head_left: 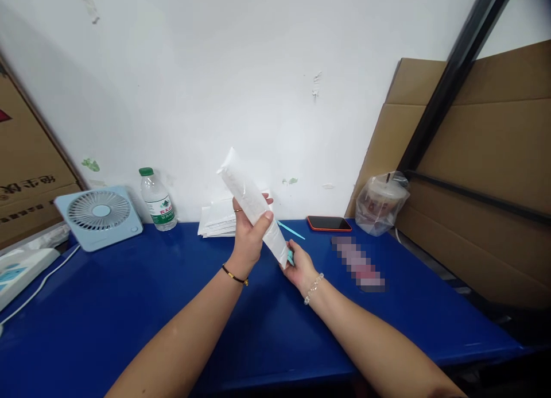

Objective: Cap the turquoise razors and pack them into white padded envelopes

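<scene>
A long white tube [247,194] slants up to the left above the blue table [129,306]. My left hand [247,234] is wrapped round its middle. My right hand [299,266] is closed at the tube's lower end, where a small light-blue cap or part [290,258] shows between the fingers. A gold-and-black bracelet sits on my left wrist and a bead bracelet on my right.
At the back stand a small light-blue fan [100,215], a water bottle [157,200], a stack of papers [217,221], a thin teal stick [291,230], a phone [329,223] and a bagged drink cup [381,203]. Cardboard [495,151] lines the right; a power strip [21,269] lies at left.
</scene>
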Tool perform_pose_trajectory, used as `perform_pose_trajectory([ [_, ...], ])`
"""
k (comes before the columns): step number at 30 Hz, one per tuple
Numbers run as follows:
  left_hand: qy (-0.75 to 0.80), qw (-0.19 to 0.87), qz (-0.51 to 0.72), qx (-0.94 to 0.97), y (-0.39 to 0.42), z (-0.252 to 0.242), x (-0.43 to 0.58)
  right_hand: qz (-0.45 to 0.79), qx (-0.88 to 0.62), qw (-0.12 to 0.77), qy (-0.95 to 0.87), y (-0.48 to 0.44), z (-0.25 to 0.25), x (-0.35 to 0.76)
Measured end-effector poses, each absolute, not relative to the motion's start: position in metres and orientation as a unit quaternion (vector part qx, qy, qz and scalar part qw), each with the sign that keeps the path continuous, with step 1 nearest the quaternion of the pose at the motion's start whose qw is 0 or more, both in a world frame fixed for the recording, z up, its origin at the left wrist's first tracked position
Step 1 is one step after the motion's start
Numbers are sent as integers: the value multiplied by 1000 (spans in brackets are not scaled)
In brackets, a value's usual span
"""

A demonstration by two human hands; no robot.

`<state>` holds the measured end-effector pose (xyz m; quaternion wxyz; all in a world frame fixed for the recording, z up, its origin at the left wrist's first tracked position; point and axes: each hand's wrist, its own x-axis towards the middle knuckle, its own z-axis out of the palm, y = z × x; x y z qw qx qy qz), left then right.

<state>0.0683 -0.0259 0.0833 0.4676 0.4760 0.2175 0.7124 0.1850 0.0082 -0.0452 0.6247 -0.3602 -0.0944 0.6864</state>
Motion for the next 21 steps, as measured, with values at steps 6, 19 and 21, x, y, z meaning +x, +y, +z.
perform_pose_trajectory([
  [6,210,436,764,426,-9,85,32,540,-475,654,-235,16,-50,207],
  [19,462,459,434,622,7,82,-69,192,-639,504,-548,17,-32,226],
  [21,526,428,288,676,10,67,-85,91,-675,445,-581,29,-27,234],
])
